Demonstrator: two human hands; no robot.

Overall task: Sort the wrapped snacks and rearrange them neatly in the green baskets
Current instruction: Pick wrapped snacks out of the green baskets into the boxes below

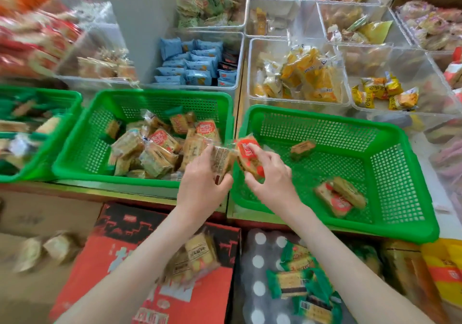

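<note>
Perforated green plastic basket; glossy snack wrappers.

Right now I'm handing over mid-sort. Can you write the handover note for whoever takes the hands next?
Left hand grips a brownish wrapped snack; right hand grips a red-labelled snack, both above the seam between middle basket and right basket.
Done: three snacks lie in the right basket.
Left: the mixed pile in the middle basket, unsorted, plus neat rows.
</note>
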